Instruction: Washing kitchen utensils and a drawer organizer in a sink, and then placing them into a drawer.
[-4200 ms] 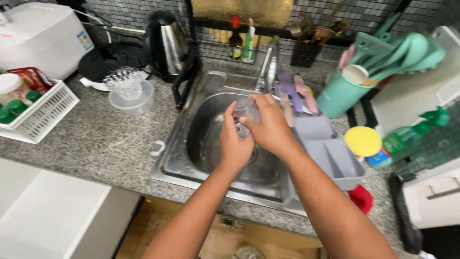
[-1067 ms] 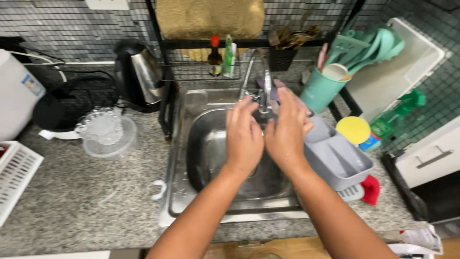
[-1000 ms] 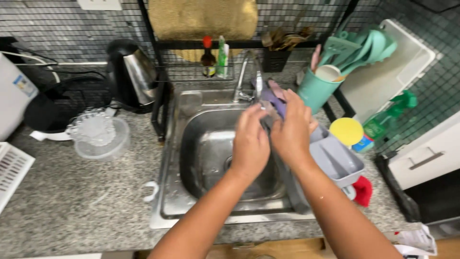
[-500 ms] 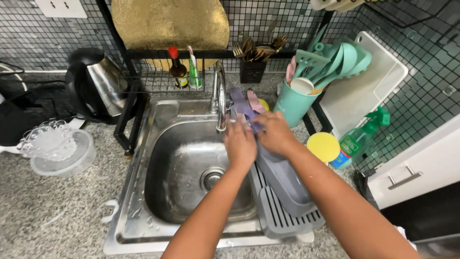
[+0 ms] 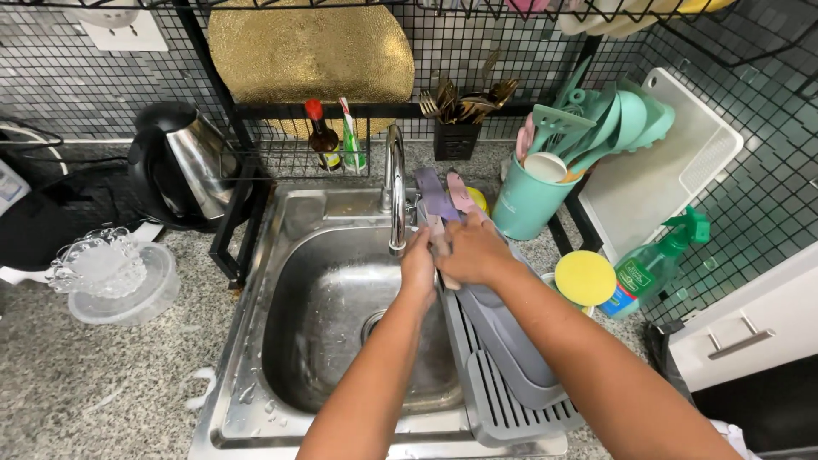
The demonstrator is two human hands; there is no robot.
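Probably a home kitchen: steel sink (image 5: 281, 255), kettle (image 5: 183, 162), utensil crock (image 5: 528, 200), tiled backsplash (image 5: 767, 162).

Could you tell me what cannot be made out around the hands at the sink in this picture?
- Head view: what the left hand and right hand hold, if anything; their fingers cover it, so each grip is unclear.
- Whether the faucet runs; the hands hide its spout.
- Part of the sink drain, behind the left forearm.
- The grey drying rack, partly under the right forearm.
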